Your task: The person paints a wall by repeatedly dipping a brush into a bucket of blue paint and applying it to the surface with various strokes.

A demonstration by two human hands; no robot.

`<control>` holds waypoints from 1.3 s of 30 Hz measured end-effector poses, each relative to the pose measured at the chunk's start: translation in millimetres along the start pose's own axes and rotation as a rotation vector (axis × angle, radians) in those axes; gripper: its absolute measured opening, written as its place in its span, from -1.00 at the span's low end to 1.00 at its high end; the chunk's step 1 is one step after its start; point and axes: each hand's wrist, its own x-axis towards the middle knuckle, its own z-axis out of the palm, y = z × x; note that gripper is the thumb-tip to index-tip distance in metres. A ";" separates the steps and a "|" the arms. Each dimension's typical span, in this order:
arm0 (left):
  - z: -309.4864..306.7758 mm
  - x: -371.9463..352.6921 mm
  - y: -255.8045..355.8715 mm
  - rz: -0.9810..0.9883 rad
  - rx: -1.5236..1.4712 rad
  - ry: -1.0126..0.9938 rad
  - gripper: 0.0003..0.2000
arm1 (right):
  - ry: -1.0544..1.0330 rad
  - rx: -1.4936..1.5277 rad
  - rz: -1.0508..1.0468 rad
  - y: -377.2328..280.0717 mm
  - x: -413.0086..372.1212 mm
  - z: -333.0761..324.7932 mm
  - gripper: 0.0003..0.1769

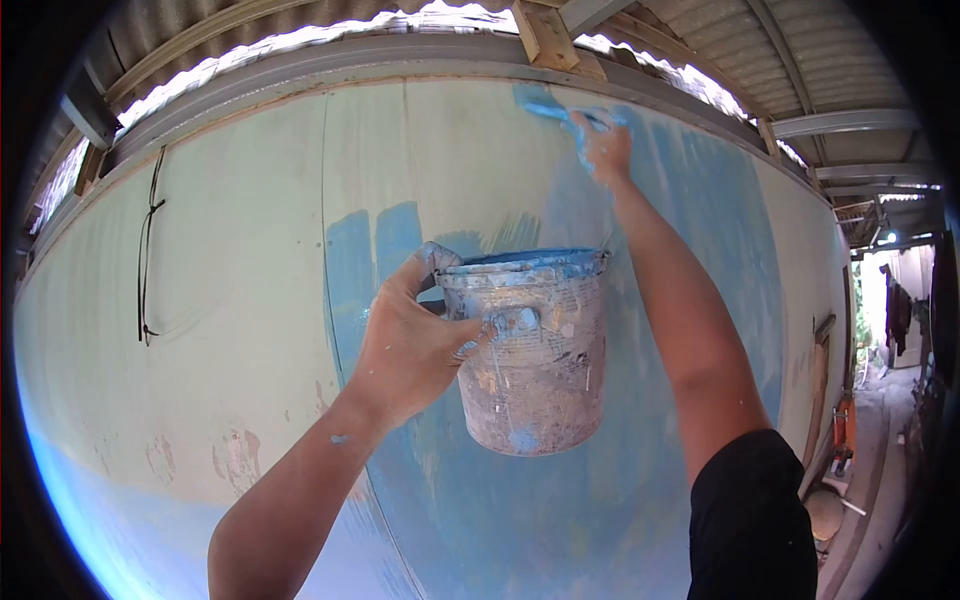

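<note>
My left hand (pixel 425 320) grips a paint-spattered bucket (pixel 530 370) by its rim and side, thumb on the outside, holding it up in front of the wall. Blue paint coats the inside of the bucket's rim; how full it is cannot be seen. Up near the wall's top edge, my right hand (pixel 606 145) is closed around the handle of a paintbrush (pixel 548 108). The brush's bristles touch the wall (pixel 230 220) at a fresh blue patch. Blue paint smears the fingers of both hands.
Blue paint (pixel 700 270) covers much of the wall's right part; the left is pale green. A dark cord (pixel 150 250) hangs at the left. Wooden and metal beams (pixel 545 38) run under the corrugated roof (pixel 850 60). A passage (pixel 880 420) with an orange object (pixel 843 430) lies at right.
</note>
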 end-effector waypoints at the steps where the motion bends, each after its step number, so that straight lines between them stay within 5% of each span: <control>1: 0.9 -0.6 0.1 0.000 -0.004 -0.007 -0.62 | -0.082 0.092 0.024 -2.5 -13.7 -7.8 -0.69; 4: 3.0 -5.2 0.5 0.007 -0.011 0.004 -0.63 | -0.073 -0.109 -0.287 20.1 -37.3 -40.2 -0.71; 7: 4.0 -6.3 -4.0 -0.017 -0.073 0.005 -0.64 | -0.041 0.083 -0.095 15.6 -29.4 -51.6 -0.74; 10: 11.1 -3.7 -8.0 -0.035 -0.051 -0.022 -0.66 | -0.163 0.113 -0.184 -2.3 5.1 -49.6 -0.74; 13: 19.6 -2.4 -8.9 -0.044 -0.018 -0.046 -0.66 | -0.041 0.126 -0.092 -15.1 20.7 -19.4 -0.72; 21: 49.8 -8.1 -28.4 -0.077 -0.068 -0.084 -0.59 | -0.115 0.261 -0.203 5.4 -65.3 -54.3 -0.76; 23: 61.0 -10.6 -33.0 -0.101 -0.069 -0.098 -0.57 | -0.220 0.161 -0.005 -12.2 -73.7 -71.9 -0.75; 30: 98.0 -7.5 -44.9 -0.070 -0.088 -0.127 -0.55 | -0.279 0.080 -0.087 -12.1 17.0 -56.7 -0.67; 32: 100.7 -7.8 -44.2 -0.073 -0.105 -0.144 -0.56 | -0.118 -0.008 0.022 -13.0 9.5 -43.2 -0.66; 34: 97.9 -10.6 -44.5 -0.071 -0.122 -0.159 -0.57 | 0.072 -0.178 -0.250 3.1 -44.1 -41.2 -0.69; 36: 93.1 -17.5 -46.4 -0.074 -0.209 -0.136 -0.60 | -0.063 0.072 -0.110 -3.2 -94.5 -59.3 -0.67; 39: 81.4 -26.6 -46.1 -0.094 -0.223 -0.129 -0.62 | -0.243 -0.139 -0.349 4.7 -123.3 -98.2 -0.70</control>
